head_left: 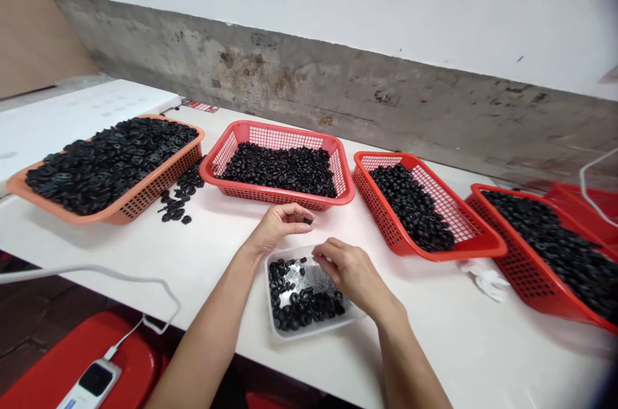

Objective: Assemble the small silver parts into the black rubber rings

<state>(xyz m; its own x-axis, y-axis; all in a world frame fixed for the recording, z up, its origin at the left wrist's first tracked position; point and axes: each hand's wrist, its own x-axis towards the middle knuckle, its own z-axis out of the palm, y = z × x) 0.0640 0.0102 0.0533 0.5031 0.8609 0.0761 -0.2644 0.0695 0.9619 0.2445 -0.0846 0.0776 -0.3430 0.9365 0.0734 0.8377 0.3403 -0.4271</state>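
Note:
My left hand [282,226] is just beyond the clear plastic tray [309,332], its thumb and fingers closed on a small black part [308,221]. Over the tray's right side, my right hand [351,272] has its fingers curled together and pointing down. Whatever may be between those fingertips is hidden. Inside the tray lie loose black rings [302,309] and smaller black pieces, mostly heaped along its near side. Behind my left hand stands a red basket [219,180] of small black parts.
At the left, an orange basket [145,195] is heaped with flat black parts, some [176,206] spilled beside it. Two more red baskets [483,248] [541,280] of black parts stand at the right, near crumpled white tissue [487,280]. A cabled white device [94,383] lies on a red stool [130,348].

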